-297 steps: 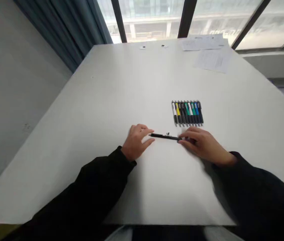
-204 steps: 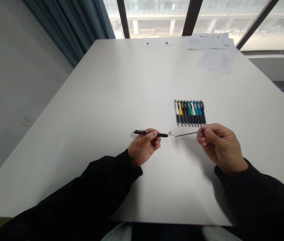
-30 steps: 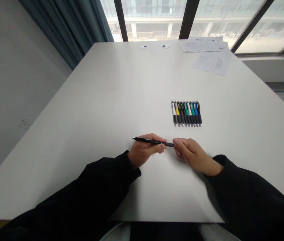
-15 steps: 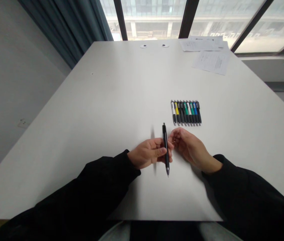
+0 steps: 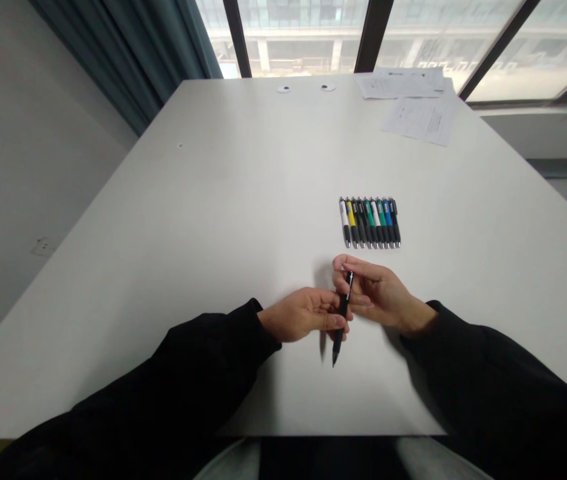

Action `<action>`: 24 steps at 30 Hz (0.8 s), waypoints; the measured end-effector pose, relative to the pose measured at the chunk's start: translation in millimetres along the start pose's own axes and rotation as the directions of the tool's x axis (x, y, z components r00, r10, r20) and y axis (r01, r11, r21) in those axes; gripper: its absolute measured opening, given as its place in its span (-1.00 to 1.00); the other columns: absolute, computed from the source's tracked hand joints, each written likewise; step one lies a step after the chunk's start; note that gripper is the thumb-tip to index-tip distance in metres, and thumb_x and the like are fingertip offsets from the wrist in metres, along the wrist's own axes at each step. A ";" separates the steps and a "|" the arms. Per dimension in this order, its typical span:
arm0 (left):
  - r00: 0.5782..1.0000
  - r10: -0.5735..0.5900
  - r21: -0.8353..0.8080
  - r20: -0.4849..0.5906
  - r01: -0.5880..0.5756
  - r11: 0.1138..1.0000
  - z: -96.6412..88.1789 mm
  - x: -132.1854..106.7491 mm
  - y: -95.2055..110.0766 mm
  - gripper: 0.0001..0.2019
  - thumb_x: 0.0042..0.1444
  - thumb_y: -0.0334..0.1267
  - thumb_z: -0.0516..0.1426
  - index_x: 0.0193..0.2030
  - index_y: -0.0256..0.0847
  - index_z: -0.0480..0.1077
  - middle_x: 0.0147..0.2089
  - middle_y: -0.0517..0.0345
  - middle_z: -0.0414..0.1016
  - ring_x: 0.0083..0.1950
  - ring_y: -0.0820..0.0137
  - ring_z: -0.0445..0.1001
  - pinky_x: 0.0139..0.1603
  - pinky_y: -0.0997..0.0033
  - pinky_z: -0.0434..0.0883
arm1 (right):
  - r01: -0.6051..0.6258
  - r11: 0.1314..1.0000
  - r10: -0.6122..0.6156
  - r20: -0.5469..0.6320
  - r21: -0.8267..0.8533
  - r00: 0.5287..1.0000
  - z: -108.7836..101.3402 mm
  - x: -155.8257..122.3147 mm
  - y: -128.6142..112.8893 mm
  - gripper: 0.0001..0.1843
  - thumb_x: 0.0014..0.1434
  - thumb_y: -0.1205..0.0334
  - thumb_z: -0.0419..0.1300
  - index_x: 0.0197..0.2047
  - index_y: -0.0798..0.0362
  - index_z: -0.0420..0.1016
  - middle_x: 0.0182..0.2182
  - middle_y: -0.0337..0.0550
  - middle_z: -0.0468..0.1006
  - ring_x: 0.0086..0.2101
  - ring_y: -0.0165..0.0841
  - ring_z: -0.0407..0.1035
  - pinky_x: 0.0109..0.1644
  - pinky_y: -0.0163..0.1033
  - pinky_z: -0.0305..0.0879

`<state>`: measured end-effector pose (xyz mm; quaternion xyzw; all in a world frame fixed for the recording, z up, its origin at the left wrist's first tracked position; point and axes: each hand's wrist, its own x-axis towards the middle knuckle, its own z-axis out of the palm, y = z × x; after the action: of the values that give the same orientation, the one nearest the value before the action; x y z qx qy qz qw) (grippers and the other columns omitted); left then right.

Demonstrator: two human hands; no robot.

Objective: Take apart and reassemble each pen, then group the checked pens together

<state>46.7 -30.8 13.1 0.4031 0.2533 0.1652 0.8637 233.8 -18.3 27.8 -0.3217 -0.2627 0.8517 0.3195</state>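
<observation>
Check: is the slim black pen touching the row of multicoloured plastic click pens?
Apart. The head view shows the slim black pen in the right hand, its upper end below the row of multicoloured plastic click pens, white tabletop between them.

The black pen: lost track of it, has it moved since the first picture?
Yes: the black pen now points at the row of pens, not crosswise.

the white bench (image 5: pixel 163 233) carries a tight row of colored pens (image 5: pixel 370 223) just beyond the right hand (image 5: pixel 378 293), with loose paper sheets (image 5: pixel 421 120) and two small discs (image 5: pixel 284 89) well past it.
</observation>
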 end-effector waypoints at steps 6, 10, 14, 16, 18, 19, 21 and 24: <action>1.000 0.003 0.000 0.030 -0.003 1.000 -2.9 1.8 -1.1 -0.69 0.04 -0.13 0.34 -0.20 -0.32 0.47 -0.30 0.03 0.53 -0.26 0.36 0.54 -0.16 0.33 0.47 | 0.023 1.000 -0.024 0.029 0.014 0.999 -0.4 0.2 0.5 -0.92 0.27 0.19 0.03 -0.20 -0.02 0.30 -0.49 -0.35 0.42 -0.71 -0.56 -0.11 -0.63 -0.38 0.10; 0.999 0.016 -0.016 0.044 -0.015 1.000 -4.4 2.6 -1.6 -0.69 0.04 -0.14 0.35 -0.19 -0.32 0.47 -0.29 0.03 0.52 -0.25 0.37 0.54 -0.15 0.33 0.47 | 0.041 0.999 -0.041 0.025 -0.006 0.999 -1.5 -0.3 1.1 -0.87 0.31 0.14 0.00 -0.19 -0.03 0.30 -0.47 -0.35 0.44 -0.70 -0.56 -0.09 -0.62 -0.37 0.14; 0.999 0.009 -0.015 0.035 -0.008 1.000 -4.2 2.2 -1.9 -0.69 0.03 -0.15 0.35 -0.19 -0.32 0.48 -0.28 0.03 0.52 -0.25 0.37 0.54 -0.14 0.33 0.47 | 0.044 0.999 -0.044 0.014 -0.019 0.999 -2.2 0.5 0.5 -0.90 0.27 0.15 0.06 -0.21 -0.02 0.28 -0.47 -0.36 0.43 -0.70 -0.57 -0.06 -0.61 -0.37 0.16; 0.999 -0.002 -0.011 0.037 0.002 1.000 -4.3 2.2 -2.4 -0.69 0.03 -0.14 0.35 -0.18 -0.32 0.48 -0.29 0.03 0.52 -0.25 0.37 0.54 -0.15 0.34 0.46 | 0.057 0.998 -0.057 0.009 -0.016 0.998 -1.8 1.5 1.8 -0.92 0.23 0.19 0.10 -0.22 -0.02 0.28 -0.48 -0.37 0.43 -0.71 -0.57 -0.06 -0.64 -0.39 0.11; 1.000 0.004 -0.032 0.031 -0.003 0.999 -4.8 2.5 -3.1 -0.69 0.03 -0.14 0.35 -0.18 -0.32 0.48 -0.29 0.03 0.51 -0.25 0.37 0.54 -0.14 0.33 0.46 | 0.093 0.995 -0.093 -0.011 -0.022 0.996 -1.2 2.6 5.2 -0.88 0.27 0.12 0.08 -0.20 -0.02 0.29 -0.47 -0.36 0.44 -0.72 -0.58 -0.05 -0.66 -0.40 0.07; 1.000 0.015 -0.048 0.022 -0.014 0.999 -5.4 2.8 -3.6 -0.69 0.03 -0.14 0.35 -0.18 -0.32 0.48 -0.28 0.03 0.51 -0.25 0.37 0.53 -0.14 0.32 0.47 | 0.122 0.992 -0.123 -0.024 -0.039 0.992 -1.1 3.0 7.6 -0.81 0.30 0.04 0.05 -0.18 -0.02 0.30 -0.46 -0.34 0.45 -0.72 -0.58 -0.04 -0.66 -0.38 0.08; 0.999 0.041 -0.060 -0.003 -0.041 0.997 -7.0 3.5 -4.3 -0.68 0.04 -0.14 0.35 -0.17 -0.31 0.48 -0.27 0.03 0.50 -0.25 0.38 0.53 -0.14 0.33 0.47 | 0.196 0.973 -0.205 -0.065 -0.118 0.977 -1.7 3.2 13.1 -0.65 0.31 -0.13 0.00 -0.14 -0.01 0.31 -0.40 -0.28 0.49 -0.71 -0.57 0.03 -0.64 -0.36 0.13; 0.993 0.086 -0.031 -0.086 -0.089 0.996 -11.4 4.6 -5.1 -0.64 0.05 -0.12 0.34 -0.11 -0.31 0.46 -0.27 0.03 0.51 -0.25 0.36 0.54 -0.17 0.34 0.46 | 0.304 0.892 -0.368 -0.148 -0.335 0.918 -6.3 2.4 20.2 -0.64 0.27 -0.12 0.13 -0.07 -0.03 0.30 -0.34 -0.26 0.47 -0.64 -0.55 0.16 -0.62 -0.39 0.12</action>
<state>44.3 -24.7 1.5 0.3914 0.2688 0.2240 0.8511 229.3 -28.4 9.6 -0.4034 -0.4081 0.6941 0.4347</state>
